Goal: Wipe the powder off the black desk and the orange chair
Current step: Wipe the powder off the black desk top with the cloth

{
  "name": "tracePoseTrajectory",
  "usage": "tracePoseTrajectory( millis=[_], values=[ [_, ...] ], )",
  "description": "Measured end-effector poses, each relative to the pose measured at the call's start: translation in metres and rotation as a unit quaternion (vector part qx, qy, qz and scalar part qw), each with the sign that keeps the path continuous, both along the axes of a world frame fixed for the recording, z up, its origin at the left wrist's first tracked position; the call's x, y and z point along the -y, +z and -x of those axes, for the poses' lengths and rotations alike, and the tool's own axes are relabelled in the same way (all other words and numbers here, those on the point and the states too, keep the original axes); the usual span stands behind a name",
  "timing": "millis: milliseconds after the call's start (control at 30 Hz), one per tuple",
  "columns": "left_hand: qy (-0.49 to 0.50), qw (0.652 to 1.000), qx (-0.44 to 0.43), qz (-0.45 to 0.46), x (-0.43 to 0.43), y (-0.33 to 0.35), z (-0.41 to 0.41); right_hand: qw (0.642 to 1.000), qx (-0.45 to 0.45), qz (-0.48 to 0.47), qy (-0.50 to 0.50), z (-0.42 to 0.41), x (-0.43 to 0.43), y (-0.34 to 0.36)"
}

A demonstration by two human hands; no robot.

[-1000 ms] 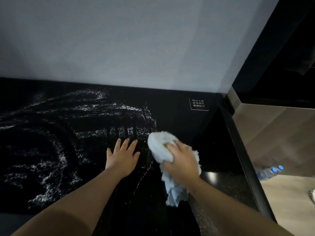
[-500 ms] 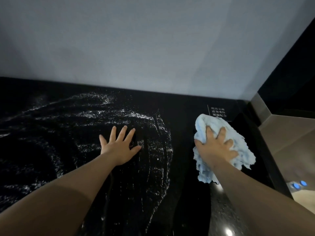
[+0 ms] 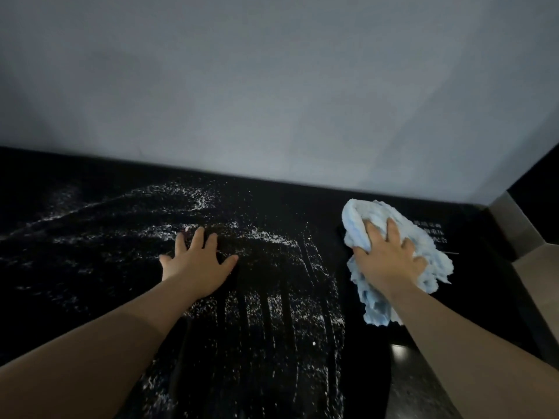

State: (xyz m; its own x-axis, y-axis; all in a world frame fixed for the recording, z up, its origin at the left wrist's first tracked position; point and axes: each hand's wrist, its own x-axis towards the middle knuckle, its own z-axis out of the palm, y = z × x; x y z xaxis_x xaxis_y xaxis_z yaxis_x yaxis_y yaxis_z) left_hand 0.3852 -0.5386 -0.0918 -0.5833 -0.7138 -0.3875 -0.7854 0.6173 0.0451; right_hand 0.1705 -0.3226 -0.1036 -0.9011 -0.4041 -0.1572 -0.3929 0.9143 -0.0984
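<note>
White powder (image 3: 266, 309) lies in streaks and smears over the black desk (image 3: 90, 297), mostly in the middle and to the left. My left hand (image 3: 198, 264) rests flat on the desk with its fingers spread, in the powder. My right hand (image 3: 390, 258) presses a crumpled light blue cloth (image 3: 432, 258) onto the desk near its far right corner, fingers spread over the cloth. The strip of desk between the powder and the cloth looks dark and free of powder. The orange chair is not in view.
A grey wall (image 3: 272, 101) stands right behind the desk. A small white printed label (image 3: 435, 234) sits on the desk beside the cloth. To the right the desk ends at an edge, with a brown floor (image 3: 535, 282) below.
My right hand has swept the cloth from beside my left hand to the right and then toward the far right corner. My left hand has stayed flat in the powder.
</note>
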Motion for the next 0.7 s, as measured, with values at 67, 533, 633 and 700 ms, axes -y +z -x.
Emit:
tracePoseTrajectory(
  millis=[67, 533, 633, 700],
  values=[
    [-0.009, 1.0, -0.005, 0.007, -0.002, -0.003, -0.001, 1.0, -0.015, -0.003, -0.01, 0.005, 0.007, -0.002],
    [-0.111, 0.986, 0.074, -0.098, 0.024, 0.019, -0.003, 0.985, -0.047, 0.029, 0.161, -0.025, 0.087, 0.0],
    [-0.112, 0.986, 0.072, -0.1, 0.023, 0.021, -0.004, 0.957, -0.035, 0.068, 0.279, -0.048, 0.075, -0.002],
    [-0.112, 0.986, 0.071, -0.1, 0.023, 0.019, -0.004, 0.948, -0.069, 0.13, 0.282, -0.033, 0.066, 0.007]
  ],
)
